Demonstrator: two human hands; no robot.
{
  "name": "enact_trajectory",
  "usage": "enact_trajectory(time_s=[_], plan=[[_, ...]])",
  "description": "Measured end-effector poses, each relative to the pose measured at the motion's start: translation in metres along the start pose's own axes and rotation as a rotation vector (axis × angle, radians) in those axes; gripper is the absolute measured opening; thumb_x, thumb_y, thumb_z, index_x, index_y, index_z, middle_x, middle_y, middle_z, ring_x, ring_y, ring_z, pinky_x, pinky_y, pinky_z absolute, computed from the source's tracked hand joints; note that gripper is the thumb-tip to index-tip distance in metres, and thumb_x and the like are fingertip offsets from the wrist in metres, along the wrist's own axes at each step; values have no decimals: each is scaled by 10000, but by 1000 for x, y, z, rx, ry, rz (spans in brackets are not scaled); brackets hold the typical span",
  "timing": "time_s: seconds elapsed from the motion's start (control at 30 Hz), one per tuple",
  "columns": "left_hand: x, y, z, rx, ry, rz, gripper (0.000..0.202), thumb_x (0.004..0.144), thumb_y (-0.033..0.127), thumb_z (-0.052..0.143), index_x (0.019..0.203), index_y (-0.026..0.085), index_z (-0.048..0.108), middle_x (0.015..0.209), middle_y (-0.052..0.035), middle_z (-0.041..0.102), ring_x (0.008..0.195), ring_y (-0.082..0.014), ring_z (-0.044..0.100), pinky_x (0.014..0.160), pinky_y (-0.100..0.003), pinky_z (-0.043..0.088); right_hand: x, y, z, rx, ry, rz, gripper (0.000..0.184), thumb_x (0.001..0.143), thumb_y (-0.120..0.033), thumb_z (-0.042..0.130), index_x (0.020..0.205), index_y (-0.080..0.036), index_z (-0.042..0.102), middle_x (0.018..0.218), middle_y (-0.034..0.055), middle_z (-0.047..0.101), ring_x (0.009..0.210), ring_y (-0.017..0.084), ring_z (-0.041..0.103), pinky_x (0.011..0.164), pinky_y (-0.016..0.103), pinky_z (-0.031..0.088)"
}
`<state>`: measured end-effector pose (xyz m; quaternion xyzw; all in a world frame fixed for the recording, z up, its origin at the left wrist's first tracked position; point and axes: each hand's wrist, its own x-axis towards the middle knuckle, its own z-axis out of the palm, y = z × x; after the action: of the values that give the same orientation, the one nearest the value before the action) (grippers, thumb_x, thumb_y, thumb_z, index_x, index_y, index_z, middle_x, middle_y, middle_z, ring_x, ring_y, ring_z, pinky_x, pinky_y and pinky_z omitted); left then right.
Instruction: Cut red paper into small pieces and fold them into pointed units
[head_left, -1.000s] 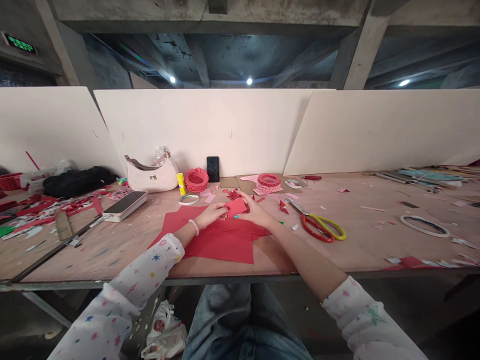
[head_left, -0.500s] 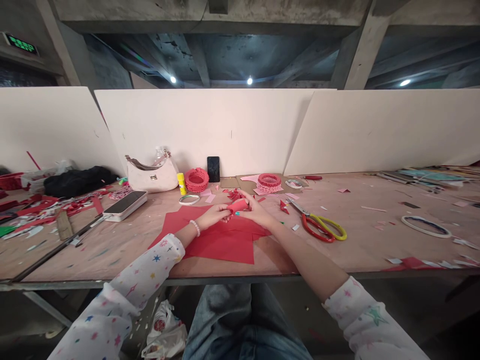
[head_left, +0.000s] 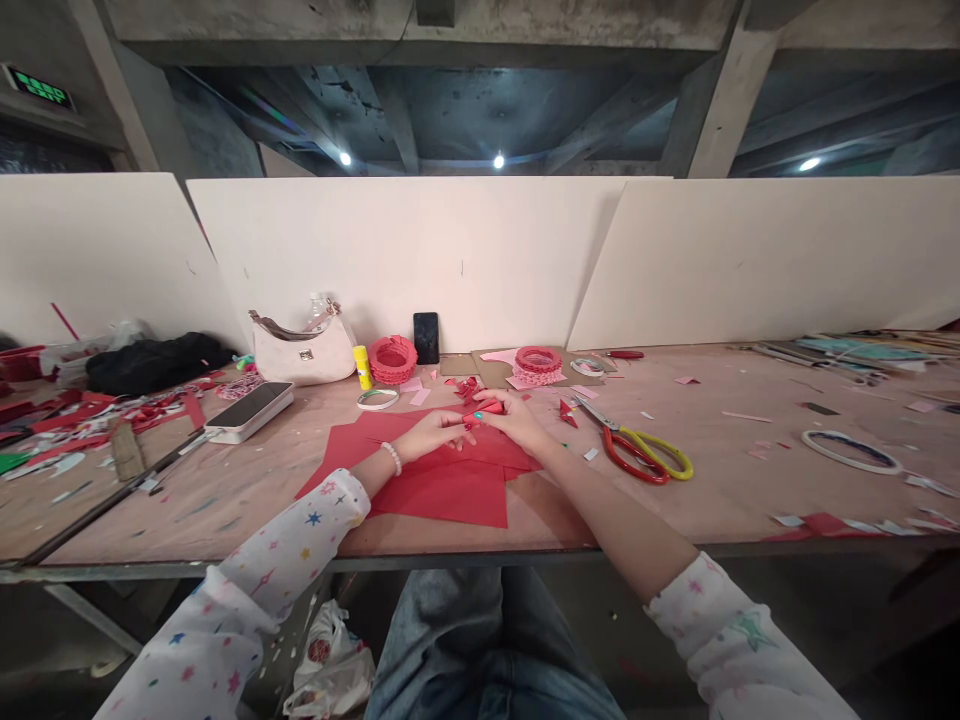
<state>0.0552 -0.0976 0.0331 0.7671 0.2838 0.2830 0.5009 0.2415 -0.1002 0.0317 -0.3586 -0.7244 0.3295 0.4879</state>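
Note:
Between my two hands is a small folded piece of red paper (head_left: 487, 408), held above the table. My left hand (head_left: 435, 434) pinches its near left end, and my right hand (head_left: 516, 420) is closed around its right side. Below them lie overlapping sheets of red paper (head_left: 450, 495). Just beyond my fingers sits a little heap of small folded red pieces (head_left: 469, 388). To the right of my right hand lie scissors (head_left: 645, 455) with one red and one yellow handle, beside a small red folded scrap (head_left: 567, 413).
At the back stand a pink handbag (head_left: 306, 350), a yellow glue stick (head_left: 363, 368), a red paper ring (head_left: 392, 360), a black phone (head_left: 426, 338) and a red-and-pink ring stack (head_left: 538, 366). A white device (head_left: 251, 412) lies left, a white hoop (head_left: 851, 453) right. White boards (head_left: 420, 240) close off the back.
The red piece has been turned in my fingers: its broad face showed before, and now it looks narrow. Both hands have shifted slightly around it; the things on the table stayed put.

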Motion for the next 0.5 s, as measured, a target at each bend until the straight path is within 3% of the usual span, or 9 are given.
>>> enact_trajectory(time_s=[0.13,0.5], plan=[[2,-3,1,76,46,43,342,741,415,491,771,96,612,745,-72,624,531,-80,493,546,-202,417,0,0,0,-21,-19,-21,287,652,-256,586,927,-178,558,894,36,584,799,141,553,746,273,414],[2,0,3,62,76,52,361,731,437,501,752,97,619,721,-69,634,503,-77,495,522,-198,405,2,4,0,-59,-3,-51,239,660,-238,564,892,-179,563,924,40,581,842,151,542,777,284,396]])
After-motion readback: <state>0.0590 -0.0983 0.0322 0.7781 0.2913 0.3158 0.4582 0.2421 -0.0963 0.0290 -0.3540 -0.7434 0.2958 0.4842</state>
